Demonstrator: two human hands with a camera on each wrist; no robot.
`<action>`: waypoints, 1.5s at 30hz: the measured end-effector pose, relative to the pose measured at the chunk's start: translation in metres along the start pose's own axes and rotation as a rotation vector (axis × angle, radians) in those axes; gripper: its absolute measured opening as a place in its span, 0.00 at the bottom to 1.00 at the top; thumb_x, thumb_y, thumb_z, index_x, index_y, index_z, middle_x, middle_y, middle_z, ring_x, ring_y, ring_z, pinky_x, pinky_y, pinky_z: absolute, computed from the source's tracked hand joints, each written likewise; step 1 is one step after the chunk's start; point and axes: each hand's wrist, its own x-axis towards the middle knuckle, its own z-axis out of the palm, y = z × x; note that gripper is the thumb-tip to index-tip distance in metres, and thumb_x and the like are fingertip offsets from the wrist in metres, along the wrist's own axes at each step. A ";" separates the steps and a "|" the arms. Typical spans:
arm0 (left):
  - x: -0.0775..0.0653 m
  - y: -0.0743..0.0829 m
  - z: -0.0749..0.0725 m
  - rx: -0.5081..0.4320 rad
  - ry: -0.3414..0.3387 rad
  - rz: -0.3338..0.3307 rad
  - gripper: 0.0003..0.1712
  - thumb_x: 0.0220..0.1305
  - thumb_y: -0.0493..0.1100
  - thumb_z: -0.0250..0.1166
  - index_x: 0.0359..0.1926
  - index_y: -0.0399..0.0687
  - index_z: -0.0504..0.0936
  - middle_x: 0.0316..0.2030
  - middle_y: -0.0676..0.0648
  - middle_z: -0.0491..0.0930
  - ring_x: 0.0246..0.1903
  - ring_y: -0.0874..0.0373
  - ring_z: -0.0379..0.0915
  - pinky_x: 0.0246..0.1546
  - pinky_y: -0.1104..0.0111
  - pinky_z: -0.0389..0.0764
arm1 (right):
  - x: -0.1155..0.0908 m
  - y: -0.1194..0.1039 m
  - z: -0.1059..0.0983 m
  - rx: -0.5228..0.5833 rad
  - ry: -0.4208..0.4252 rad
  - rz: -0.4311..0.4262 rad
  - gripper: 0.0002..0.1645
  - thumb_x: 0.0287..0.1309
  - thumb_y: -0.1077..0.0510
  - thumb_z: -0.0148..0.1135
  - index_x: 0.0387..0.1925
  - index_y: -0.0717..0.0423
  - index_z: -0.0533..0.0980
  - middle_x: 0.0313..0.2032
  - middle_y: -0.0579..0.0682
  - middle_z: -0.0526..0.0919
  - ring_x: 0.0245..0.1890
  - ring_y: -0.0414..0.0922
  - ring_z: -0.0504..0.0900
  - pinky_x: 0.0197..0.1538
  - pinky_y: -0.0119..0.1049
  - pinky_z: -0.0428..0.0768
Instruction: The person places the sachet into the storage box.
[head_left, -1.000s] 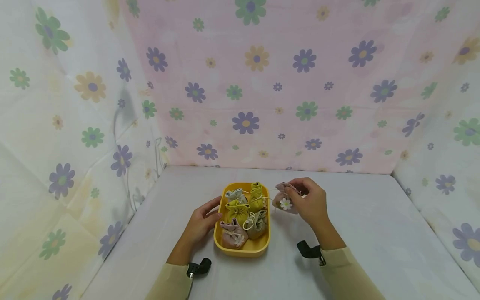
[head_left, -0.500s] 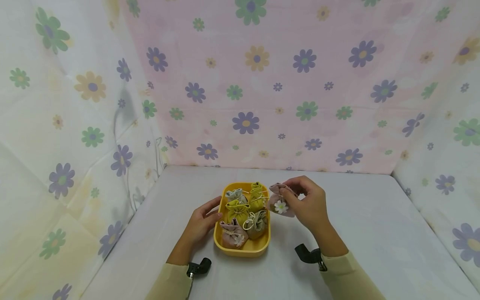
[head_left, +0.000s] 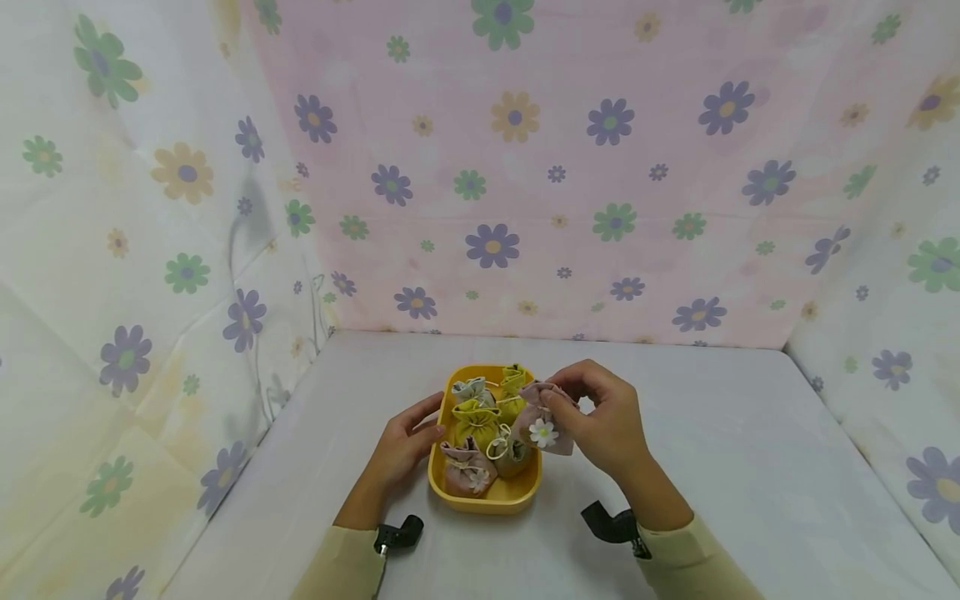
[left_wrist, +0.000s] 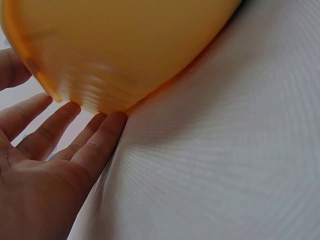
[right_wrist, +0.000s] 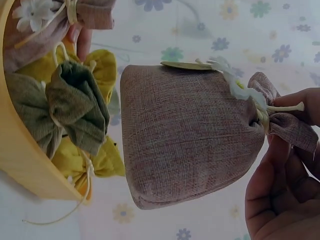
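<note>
My right hand [head_left: 603, 417] pinches a mauve drawstring pouch [right_wrist: 190, 135] by its gathered neck. The pouch, with a white fabric flower on it, hangs over the right side of a yellow tray [head_left: 480, 505]. Against the tray's left wall rest the fingertips of my left hand [head_left: 401, 446], fingers fairly straight in the left wrist view. Inside the tray are another mauve pouch [head_left: 467, 479], a grey-green pouch [head_left: 510, 460], a yellow-green pouch [head_left: 474, 427] and a pale pouch [head_left: 471, 390]. A second yellow-green pouch [head_left: 512, 385] is partly covered by the held one.
The tray stands on a white table [head_left: 720, 450]. Flower-patterned cloth [head_left: 555, 200] surrounds the table at the back and both sides. A black wrist camera [head_left: 611, 525] sits on the right wrist, another camera [head_left: 401, 533] on the left.
My right hand has carried the mauve pouch leftward and a little nearer, from beside the tray to above its right side. My left hand has stayed at the tray's left wall.
</note>
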 end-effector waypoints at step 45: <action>0.003 -0.005 -0.002 0.019 0.011 -0.006 0.33 0.68 0.47 0.70 0.72 0.64 0.73 0.74 0.55 0.68 0.72 0.51 0.69 0.63 0.63 0.80 | -0.024 0.007 0.037 0.092 -0.353 0.071 0.08 0.62 0.56 0.74 0.39 0.37 0.83 0.38 0.36 0.85 0.37 0.39 0.83 0.41 0.36 0.87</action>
